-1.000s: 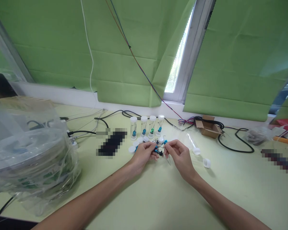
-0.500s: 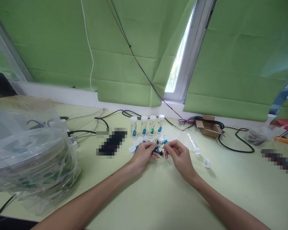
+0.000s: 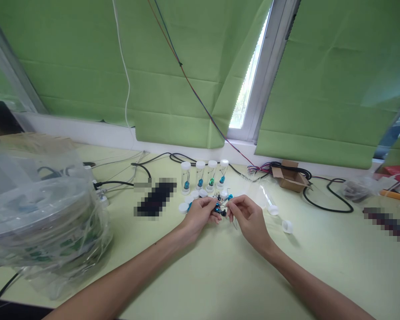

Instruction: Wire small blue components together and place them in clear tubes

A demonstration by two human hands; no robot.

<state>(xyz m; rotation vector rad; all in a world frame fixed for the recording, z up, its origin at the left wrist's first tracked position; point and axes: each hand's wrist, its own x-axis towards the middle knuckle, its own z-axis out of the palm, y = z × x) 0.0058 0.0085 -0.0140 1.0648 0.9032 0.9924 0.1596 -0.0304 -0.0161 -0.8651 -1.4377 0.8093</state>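
Observation:
My left hand point(image 3: 200, 216) and my right hand point(image 3: 248, 218) meet over the pale green table point(image 3: 220, 266), both pinched on a small tangle of blue components with thin wire leads point(image 3: 221, 207). Just behind them stands a row of several clear vials with white caps point(image 3: 205, 177), each with a blue or green component inside. Loose white caps point(image 3: 184, 207) lie beside my left hand. A clear open tube point(image 3: 266, 198) lies on its side right of my right hand, with a single white cap point(image 3: 287, 226) near it.
A big clear plastic bag over a round stack point(image 3: 36, 213) fills the left side. Black cables point(image 3: 323, 195) run along the back by a small cardboard box point(image 3: 289, 177). Green blinds and a window frame stand behind the table.
My right hand has shifted very slightly; otherwise both hands stay pinched on the components in the same place.

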